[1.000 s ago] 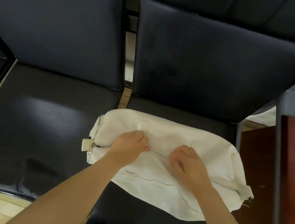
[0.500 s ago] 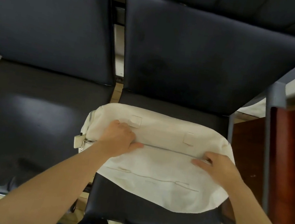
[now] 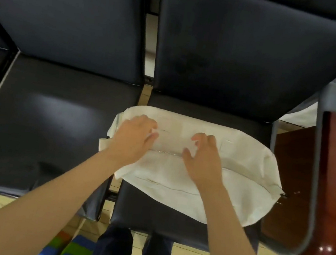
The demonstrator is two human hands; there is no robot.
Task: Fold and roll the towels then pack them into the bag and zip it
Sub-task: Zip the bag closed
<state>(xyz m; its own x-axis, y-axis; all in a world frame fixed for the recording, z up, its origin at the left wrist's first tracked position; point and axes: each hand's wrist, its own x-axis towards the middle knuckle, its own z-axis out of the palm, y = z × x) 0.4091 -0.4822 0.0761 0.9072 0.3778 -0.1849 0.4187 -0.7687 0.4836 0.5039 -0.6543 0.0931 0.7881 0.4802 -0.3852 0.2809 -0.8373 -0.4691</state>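
At the centre of the frame, the white bag [image 3: 188,173] lies flat on the right-hand chair seat [image 3: 171,220], its near edge overhanging the front. The left hand [image 3: 132,142] and right hand [image 3: 203,158] rest on it, fingers loosely spread, pinching nothing, probably pressing it steady along the zip [image 3: 165,152]. The seat at lower left [image 3: 39,131] offers open room; an armrest [image 3: 325,182] crowds the right.

right hand [image 3: 203,158] — back toward bag [image 3: 243,166] middle | fingers perhaps lifted
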